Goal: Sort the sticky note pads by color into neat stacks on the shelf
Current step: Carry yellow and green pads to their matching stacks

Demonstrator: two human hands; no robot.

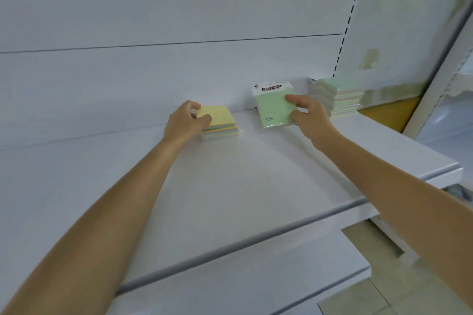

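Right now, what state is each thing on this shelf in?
left hand, grips the yellow pad by its edge.
yellow pad, lying on top of the short stack.
right hand, holds the green pad.
green pad, labelled, nearly upright.
tall stack, standing at the right, edges uneven.

The shelf (pixel 230 186) has a smooth, white, faintly satin surface, probably painted metal, and its rounded front lip carries a soft sheen. The back panel (pixel 153 7) shares this smooth white finish. The yellow pad (pixel 217 115) shows a matt paper face. The green pad (pixel 275 110) is paper in a clear wrapper with a printed white header card. The right-hand stack (pixel 337 100) shows pastel paper edges behind shiny film. The side panel (pixel 409 33) has a white coating worn into rough patches.
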